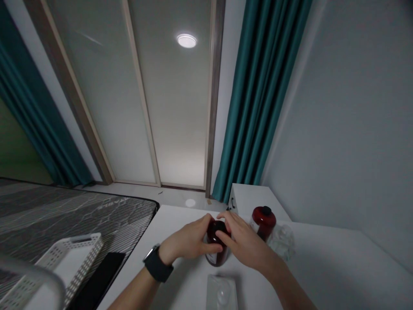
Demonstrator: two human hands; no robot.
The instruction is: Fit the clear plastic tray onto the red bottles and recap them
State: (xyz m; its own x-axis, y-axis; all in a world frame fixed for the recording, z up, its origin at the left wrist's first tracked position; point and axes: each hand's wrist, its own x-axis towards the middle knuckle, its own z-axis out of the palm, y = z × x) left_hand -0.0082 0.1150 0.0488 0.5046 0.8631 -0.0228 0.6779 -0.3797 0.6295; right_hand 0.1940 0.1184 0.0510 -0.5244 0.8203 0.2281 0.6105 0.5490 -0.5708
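A dark red bottle (217, 257) with a pale label stands upright on the white table. My left hand (190, 239) wraps around its upper part, thumb across the front and fingers behind. My right hand (241, 241) closes on the bottle's dark top from the other side; its fingers partly hide the cap. Just beyond my right wrist stands a second red bottle (266, 218) with a black cap. A clear, crumpled-looking object (283, 242) lies beside it, its kind unclear. In front of the held bottle is a pale rectangular box (232, 297) with something clear and rounded on it.
The white table (180, 280) runs along the grey wall, with a white cabinet (258, 198) behind it. To the left, a white perforated basket (85, 258) and a flat black object (100, 277) rest on a dark mattress (80, 211). A blurred grey bar (35, 273) crosses the lower left.
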